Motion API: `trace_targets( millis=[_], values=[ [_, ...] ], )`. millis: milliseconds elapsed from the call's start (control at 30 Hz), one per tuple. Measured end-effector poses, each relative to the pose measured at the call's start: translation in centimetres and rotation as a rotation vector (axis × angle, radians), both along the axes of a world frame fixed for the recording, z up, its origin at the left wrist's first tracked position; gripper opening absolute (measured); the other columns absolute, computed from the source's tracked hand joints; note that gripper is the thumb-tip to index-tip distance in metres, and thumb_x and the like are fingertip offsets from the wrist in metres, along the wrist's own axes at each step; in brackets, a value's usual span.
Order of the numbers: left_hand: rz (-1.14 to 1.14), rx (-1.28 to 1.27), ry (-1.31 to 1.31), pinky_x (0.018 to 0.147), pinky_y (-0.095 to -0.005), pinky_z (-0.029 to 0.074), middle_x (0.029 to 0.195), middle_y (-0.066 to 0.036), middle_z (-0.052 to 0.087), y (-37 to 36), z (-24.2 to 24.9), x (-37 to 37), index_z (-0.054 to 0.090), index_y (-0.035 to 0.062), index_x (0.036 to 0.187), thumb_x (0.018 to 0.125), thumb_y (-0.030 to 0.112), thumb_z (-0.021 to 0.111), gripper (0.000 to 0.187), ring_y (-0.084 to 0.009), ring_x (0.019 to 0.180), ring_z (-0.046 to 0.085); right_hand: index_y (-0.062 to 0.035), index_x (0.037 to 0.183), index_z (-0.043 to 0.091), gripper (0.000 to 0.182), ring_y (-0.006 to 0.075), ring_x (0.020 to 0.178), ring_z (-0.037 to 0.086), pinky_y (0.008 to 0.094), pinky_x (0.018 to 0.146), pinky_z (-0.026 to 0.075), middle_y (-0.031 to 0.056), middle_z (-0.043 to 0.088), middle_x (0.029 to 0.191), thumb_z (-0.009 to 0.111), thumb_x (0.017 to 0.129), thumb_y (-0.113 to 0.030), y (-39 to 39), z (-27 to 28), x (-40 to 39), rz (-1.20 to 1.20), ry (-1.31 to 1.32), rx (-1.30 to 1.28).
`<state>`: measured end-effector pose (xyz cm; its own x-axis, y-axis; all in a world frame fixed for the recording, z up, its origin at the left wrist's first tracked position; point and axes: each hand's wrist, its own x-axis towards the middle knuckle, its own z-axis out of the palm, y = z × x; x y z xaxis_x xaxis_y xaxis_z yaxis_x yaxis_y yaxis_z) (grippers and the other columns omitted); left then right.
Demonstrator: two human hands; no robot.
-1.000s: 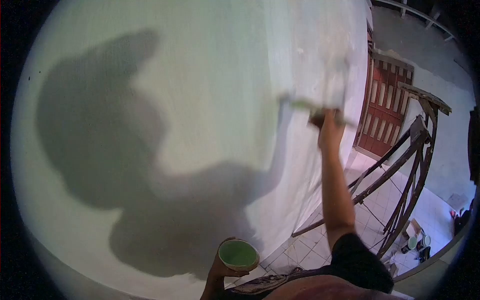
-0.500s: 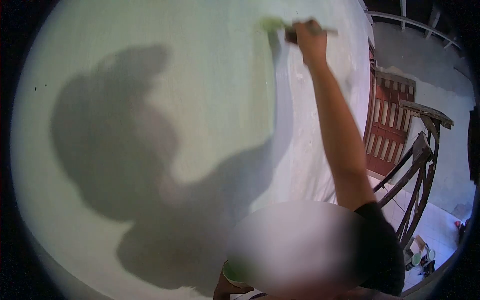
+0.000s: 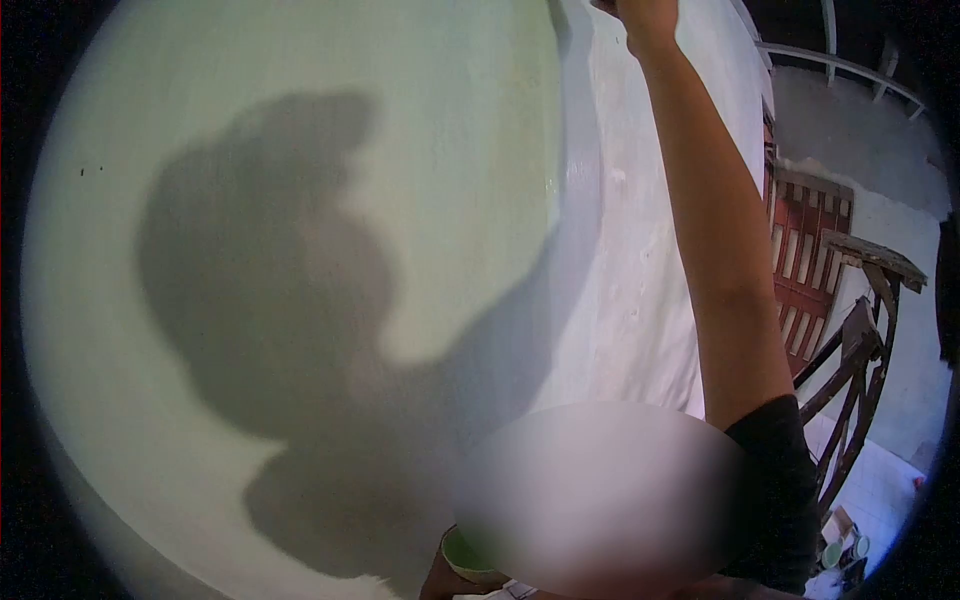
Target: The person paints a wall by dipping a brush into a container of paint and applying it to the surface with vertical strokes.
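Note:
My right hand [image 3: 650, 22] is raised at the top edge of the head view, closed, and partly cut off. A small dark bit of the paintbrush [image 3: 606, 6] shows beside it; the bristles are out of frame. The arm runs up along a wall [image 3: 480, 200] with pale green paint on its left part and whitish surface to the right. At the bottom, my left hand [image 3: 440, 582] grips a small tub [image 3: 462, 556] with green paint inside. A blurred oval hides part of the tub.
A rough wooden trestle [image 3: 860, 340] stands on the right, before a red-brown slatted door [image 3: 808, 250]. Several paint cans [image 3: 832, 555] sit on the tiled floor [image 3: 870, 490] at lower right. A large shadow falls on the wall.
My right hand has moved upward with the paintbrush, which has mostly left the frame. The view has shifted, so the door and trestle sit further right and lower. My left hand still holds the tub.

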<state>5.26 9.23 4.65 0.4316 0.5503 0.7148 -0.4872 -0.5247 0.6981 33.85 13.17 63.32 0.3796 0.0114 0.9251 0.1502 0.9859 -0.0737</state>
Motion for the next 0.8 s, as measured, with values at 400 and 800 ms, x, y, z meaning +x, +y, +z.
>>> trace_targets(
  millis=[400, 800],
  values=[
    [-0.012, -0.246, 0.161, 0.090, -0.0441, 0.046, 0.121, -0.017, 0.050, -7.2, -4.4, -1.3, 0.036, 0.0049, 0.128, 0.043, 0.017, 0.092, 0.102, -0.0280, 0.110, 0.052, -0.0005, 0.073, 0.048, 0.019, 0.0120, 0.060, 0.055, 0.0281, 0.051, 0.048, 0.0081, 0.054, 0.065, 0.059, 0.084, -0.012, -1.0, -46.8, 1.6, -0.295, 0.136, -0.568],
    [-0.085, -0.324, 0.077, 0.088, -0.0449, 0.046, 0.122, -0.019, 0.049, -8.8, -5.6, 0.9, 0.040, 0.0063, 0.128, 0.041, 0.024, 0.092, 0.104, -0.0300, 0.111, 0.052, 0.0004, 0.077, 0.058, 0.028, 0.0374, 0.068, 0.061, 0.0428, 0.061, 0.049, 0.0207, 0.061, 0.069, 0.062, 0.075, -0.027, -1.1, -53.2, 1.3, -0.732, 0.005, -1.082]
  ],
)
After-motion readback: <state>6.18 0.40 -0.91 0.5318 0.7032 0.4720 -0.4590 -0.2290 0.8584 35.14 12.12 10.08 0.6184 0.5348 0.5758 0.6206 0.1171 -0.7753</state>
